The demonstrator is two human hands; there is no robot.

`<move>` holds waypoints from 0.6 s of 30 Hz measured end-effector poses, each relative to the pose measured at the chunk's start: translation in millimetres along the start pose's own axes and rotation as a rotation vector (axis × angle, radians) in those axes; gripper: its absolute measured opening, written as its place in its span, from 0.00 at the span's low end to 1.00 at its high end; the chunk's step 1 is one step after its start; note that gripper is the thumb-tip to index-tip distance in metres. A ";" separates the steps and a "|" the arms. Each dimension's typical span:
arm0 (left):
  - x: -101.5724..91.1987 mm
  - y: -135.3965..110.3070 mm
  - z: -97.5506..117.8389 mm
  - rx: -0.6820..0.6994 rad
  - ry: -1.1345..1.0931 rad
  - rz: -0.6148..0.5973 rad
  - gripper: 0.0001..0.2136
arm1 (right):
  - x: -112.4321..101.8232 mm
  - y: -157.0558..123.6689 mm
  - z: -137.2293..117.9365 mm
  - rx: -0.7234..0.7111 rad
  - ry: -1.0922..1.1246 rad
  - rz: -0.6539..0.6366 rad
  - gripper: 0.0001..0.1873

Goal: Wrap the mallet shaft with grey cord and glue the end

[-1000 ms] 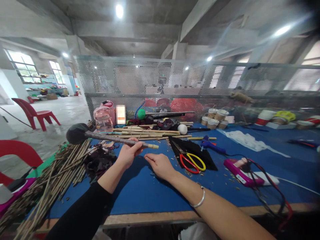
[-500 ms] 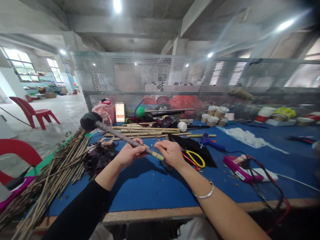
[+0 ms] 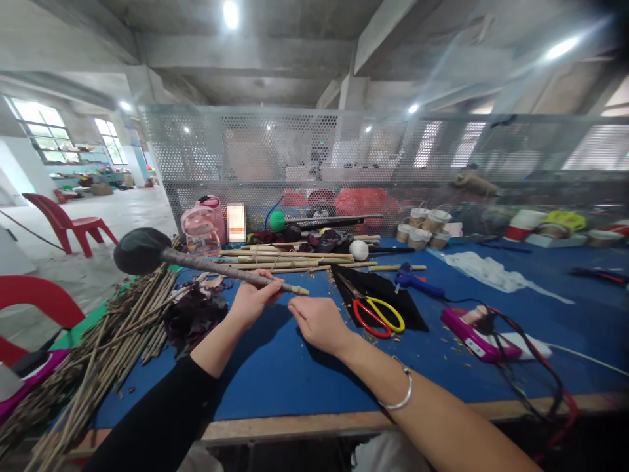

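Note:
My left hand (image 3: 251,301) grips a stick (image 3: 216,265) wrapped in grey-brown tape, close to its right end. A round black cloth-covered head (image 3: 141,251) tops the far left end of the stick, and the other end shows bare, pale wood. Just below that bare tip is my right hand (image 3: 320,322), its fingers closed and pinched together; whatever they hold is hidden. Scissors (image 3: 377,319) with one red and one yellow handle lie on a black cloth (image 3: 411,308) beyond the right hand. Crumpled dark purple fabric (image 3: 194,316) rests left of my left hand.
Dry stems (image 3: 118,328) are heaped along the table's left side. Bamboo sticks (image 3: 295,257) and a white ball (image 3: 358,250) lie at the back. To the right are a blue glue gun (image 3: 420,282), a purple power strip (image 3: 474,334) with cables, and white plastic (image 3: 486,272).
The stick has swung flatter, its black head moving left and down. My right hand has shifted slightly left and down, off the stick's bare end, leaving the scissors in fuller view.

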State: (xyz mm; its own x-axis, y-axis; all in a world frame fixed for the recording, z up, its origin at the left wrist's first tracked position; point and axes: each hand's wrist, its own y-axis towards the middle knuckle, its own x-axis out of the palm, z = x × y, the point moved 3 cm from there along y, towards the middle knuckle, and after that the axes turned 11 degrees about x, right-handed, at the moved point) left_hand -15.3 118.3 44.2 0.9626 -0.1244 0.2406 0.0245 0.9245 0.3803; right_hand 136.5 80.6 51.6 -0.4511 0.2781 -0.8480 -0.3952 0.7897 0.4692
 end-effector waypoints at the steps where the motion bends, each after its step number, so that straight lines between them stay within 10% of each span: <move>1: 1.2 0.0 1.8 0.024 0.033 -0.044 0.14 | -5.2 0.6 2.8 -0.002 -0.002 0.045 0.15; 9: 10.7 -9.4 11.5 -0.103 -0.139 -0.254 0.16 | -13.2 13.8 42.0 0.175 0.357 0.166 0.14; 18: -2.0 -1.6 0.2 -0.132 -0.265 0.073 0.17 | 13.1 6.7 12.9 0.101 0.418 -0.139 0.16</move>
State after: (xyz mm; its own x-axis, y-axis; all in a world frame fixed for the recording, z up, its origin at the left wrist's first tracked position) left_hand -17.3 117.0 43.3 0.8595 -0.1297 0.4943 0.0097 0.9712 0.2380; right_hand 138.3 96.6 40.5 -0.6918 -0.0625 -0.7193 -0.4039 0.8593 0.3138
